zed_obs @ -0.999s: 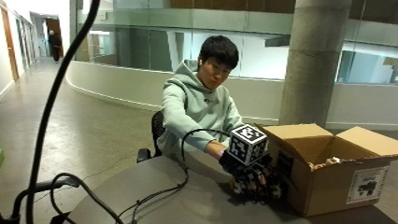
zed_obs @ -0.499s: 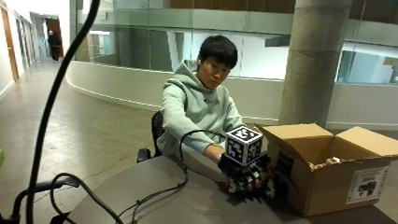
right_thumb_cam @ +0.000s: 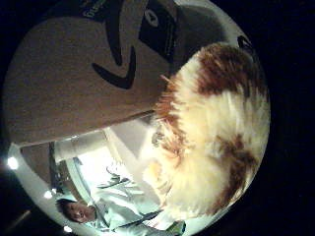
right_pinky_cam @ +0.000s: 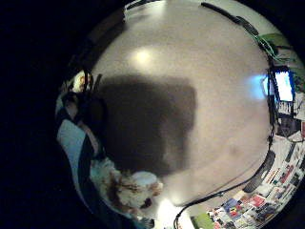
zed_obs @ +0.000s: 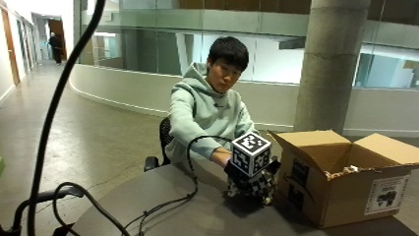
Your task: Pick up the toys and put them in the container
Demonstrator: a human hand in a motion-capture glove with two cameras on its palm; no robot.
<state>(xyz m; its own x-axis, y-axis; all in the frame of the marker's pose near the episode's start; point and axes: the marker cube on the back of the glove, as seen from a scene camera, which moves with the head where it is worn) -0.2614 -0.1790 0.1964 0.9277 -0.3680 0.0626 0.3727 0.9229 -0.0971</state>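
1. A person in a pale green hoodie point(zed_obs: 199, 120) is seen seated behind a grey round table point(zed_obs: 164, 201), with the gloved right hand point(zed_obs: 252, 179) reached forward over it.
2. A fluffy cream and brown plush toy point(right_thumb_cam: 211, 132) is held by that hand; its fur fills much of the thumb side palm view, and in the outside view it shows below the glove.
3. How far the fingers are curled round the toy cannot be told exactly, since they are mostly hidden by the fur, but the toy is carried clear of the tabletop.
4. An open cardboard box point(zed_obs: 347, 182) stands on the table just beside the hand, its flaps raised; its printed wall is seen close by in the thumb side view.
5. Compared with a second ago, the hand and toy are raised higher above the table, whereas then they were low at the table surface near the box's foot.
6. The box's place is unchanged.
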